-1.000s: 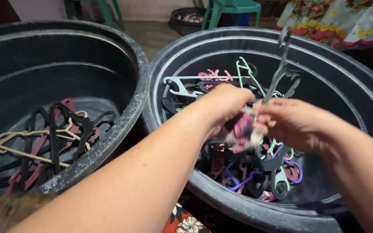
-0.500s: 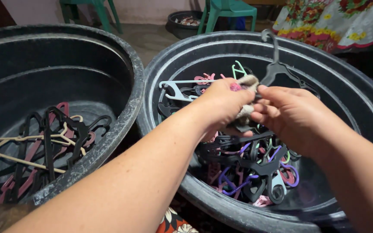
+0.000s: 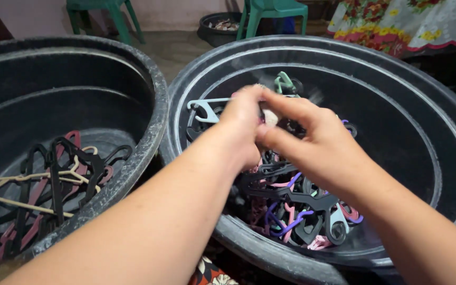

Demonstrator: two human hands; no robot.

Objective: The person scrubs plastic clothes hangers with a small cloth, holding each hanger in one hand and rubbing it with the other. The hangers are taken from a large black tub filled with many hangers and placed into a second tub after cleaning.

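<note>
Two big round black plastic tubs, scuffed matte walls, stepped rims. Right tub [image 3: 397,89] holds a tangled pile of small plastic hangers [image 3: 296,203]: black, purple, pink, pale blue, mint green, all thin moulded shapes with hooks. Left tub [image 3: 149,105] holds a smaller heap of hangers [image 3: 54,179]: black, dark pink, cream.

Your hands meet over the right tub, above the pile's far side. Your left hand [image 3: 244,124] and right hand [image 3: 312,137] are both pinched on a small pale wad [image 3: 270,117], soft-looking, maybe cloth; it's mostly hidden by your fingers and blurred, so can't tell exactly what it is.

Room: grey concrete floor [image 3: 178,47], green plastic chair [image 3: 273,13] legs at the back, a smaller dark basin [image 3: 215,26] behind, a floral cloth [image 3: 412,24] at top right. Red floral fabric [image 3: 209,274] shows under your left forearm.
</note>
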